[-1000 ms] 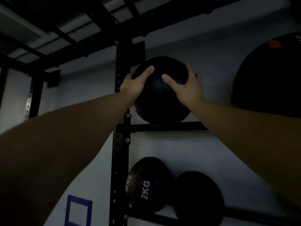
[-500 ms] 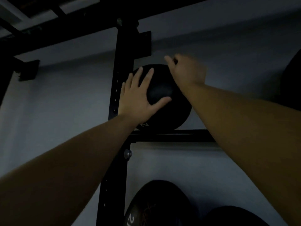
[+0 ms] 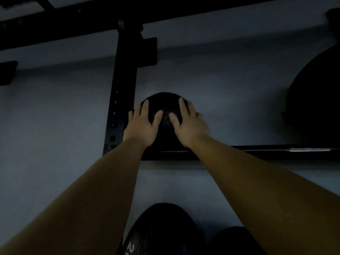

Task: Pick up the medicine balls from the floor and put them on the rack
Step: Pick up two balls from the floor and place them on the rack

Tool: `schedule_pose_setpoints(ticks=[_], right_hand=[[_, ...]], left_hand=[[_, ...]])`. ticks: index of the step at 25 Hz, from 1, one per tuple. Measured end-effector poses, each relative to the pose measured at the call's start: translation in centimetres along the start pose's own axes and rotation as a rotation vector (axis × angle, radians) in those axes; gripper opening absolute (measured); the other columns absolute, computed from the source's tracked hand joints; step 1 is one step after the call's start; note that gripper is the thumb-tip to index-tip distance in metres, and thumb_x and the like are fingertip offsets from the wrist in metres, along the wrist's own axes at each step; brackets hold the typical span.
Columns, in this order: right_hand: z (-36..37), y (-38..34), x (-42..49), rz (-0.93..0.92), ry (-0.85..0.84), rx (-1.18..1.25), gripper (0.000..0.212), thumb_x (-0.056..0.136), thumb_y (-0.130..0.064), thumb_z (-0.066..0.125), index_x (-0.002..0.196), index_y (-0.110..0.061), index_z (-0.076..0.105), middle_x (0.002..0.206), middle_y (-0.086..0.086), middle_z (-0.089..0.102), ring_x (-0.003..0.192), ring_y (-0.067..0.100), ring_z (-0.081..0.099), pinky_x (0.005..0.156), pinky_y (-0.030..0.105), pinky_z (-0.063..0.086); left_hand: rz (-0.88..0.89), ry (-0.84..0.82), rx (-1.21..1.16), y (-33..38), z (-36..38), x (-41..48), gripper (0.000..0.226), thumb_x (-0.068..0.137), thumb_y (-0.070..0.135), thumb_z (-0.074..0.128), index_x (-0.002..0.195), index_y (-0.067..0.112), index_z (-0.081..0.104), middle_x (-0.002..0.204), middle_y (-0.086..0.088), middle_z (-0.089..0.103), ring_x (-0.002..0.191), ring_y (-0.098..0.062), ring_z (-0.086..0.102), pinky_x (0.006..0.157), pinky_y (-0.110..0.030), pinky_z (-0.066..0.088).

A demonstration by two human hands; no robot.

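A small black medicine ball [image 3: 163,103] rests on the upper bar of the black rack [image 3: 239,152], against the grey wall and beside the rack's upright post [image 3: 123,89]. My left hand [image 3: 141,126] lies flat on the ball's left front, fingers spread. My right hand [image 3: 189,126] covers its right front the same way. Both palms press on the ball. Its lower half is hidden behind my hands.
A much larger black ball [image 3: 316,100] sits on the same bar at the far right. Two more black balls, one marked with a white "2" [image 3: 160,232] and one to its right [image 3: 233,242], sit on the lower level. A black crossbeam [image 3: 165,13] runs overhead.
My right hand came down from the top of the ball onto its front, and my left hand shifted beside it. The view tilted down, so the ball appears lower.
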State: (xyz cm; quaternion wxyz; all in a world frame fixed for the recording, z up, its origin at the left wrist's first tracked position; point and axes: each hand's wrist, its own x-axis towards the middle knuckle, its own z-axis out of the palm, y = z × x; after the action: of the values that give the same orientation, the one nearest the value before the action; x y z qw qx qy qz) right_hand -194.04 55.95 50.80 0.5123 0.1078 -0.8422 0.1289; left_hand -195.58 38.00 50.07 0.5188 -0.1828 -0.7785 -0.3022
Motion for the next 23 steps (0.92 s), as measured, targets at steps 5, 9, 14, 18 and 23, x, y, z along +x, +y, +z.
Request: schedule_pose_setpoints(ticks=[5,9,14,18,23], right_hand=[[-6.1,3.1,-7.4,-0.016,-0.390,-0.242,0.080,0.100,-0.076,0.025,0.165,-0.042,-0.008,0.177,0.001,0.000,0.155,0.038,0.021,0.122,0.055,0.018],[-14.6,6.6,-17.3,0.056,-0.314,-0.223,0.070,0.100,-0.072,0.035,0.158,-0.033,0.038,0.161,0.004,0.043,0.144,0.032,0.039,0.116,0.048,0.027],[-29.2,9.2,-28.1,0.192,-0.319,-0.252,0.052,0.099,-0.067,0.046,0.132,-0.030,0.061,0.139,0.002,0.062,0.128,0.028,0.051,0.107,0.042,0.037],[-41.1,10.9,-36.7,0.262,-0.389,-0.200,0.039,0.095,-0.066,0.053,0.115,-0.036,0.066,0.124,-0.004,0.067,0.116,0.022,0.060,0.104,0.042,0.045],[-54.2,13.0,-46.0,0.404,-0.452,-0.204,0.024,0.094,-0.061,0.060,0.099,-0.038,0.066,0.112,-0.007,0.063,0.103,0.022,0.061,0.095,0.040,0.049]], left_hand=[[-0.069,-0.348,0.449,-0.7,-4.3,-7.7,0.094,0.099,0.079,0.034,0.172,0.031,-0.002,0.180,-0.004,0.018,0.155,-0.041,0.037,0.116,-0.054,0.041],[-0.029,-0.492,0.539,4.8,-8.9,-15.0,0.093,0.091,0.089,0.035,0.163,0.031,0.039,0.161,0.000,0.053,0.141,-0.028,0.054,0.108,-0.044,0.050],[0.008,-0.576,0.383,20.2,-12.7,-22.0,0.084,0.084,0.096,0.035,0.132,0.034,0.066,0.142,0.002,0.067,0.125,-0.025,0.065,0.095,-0.037,0.052],[0.101,-0.633,0.316,32.9,-14.1,-29.9,0.064,0.084,0.093,0.041,0.105,0.039,0.068,0.124,0.007,0.070,0.113,-0.020,0.065,0.082,-0.033,0.045],[0.205,-0.818,0.248,43.6,-15.6,-36.4,0.065,0.085,0.095,0.038,0.102,0.040,0.068,0.112,0.011,0.060,0.100,-0.014,0.057,0.071,-0.029,0.041]])
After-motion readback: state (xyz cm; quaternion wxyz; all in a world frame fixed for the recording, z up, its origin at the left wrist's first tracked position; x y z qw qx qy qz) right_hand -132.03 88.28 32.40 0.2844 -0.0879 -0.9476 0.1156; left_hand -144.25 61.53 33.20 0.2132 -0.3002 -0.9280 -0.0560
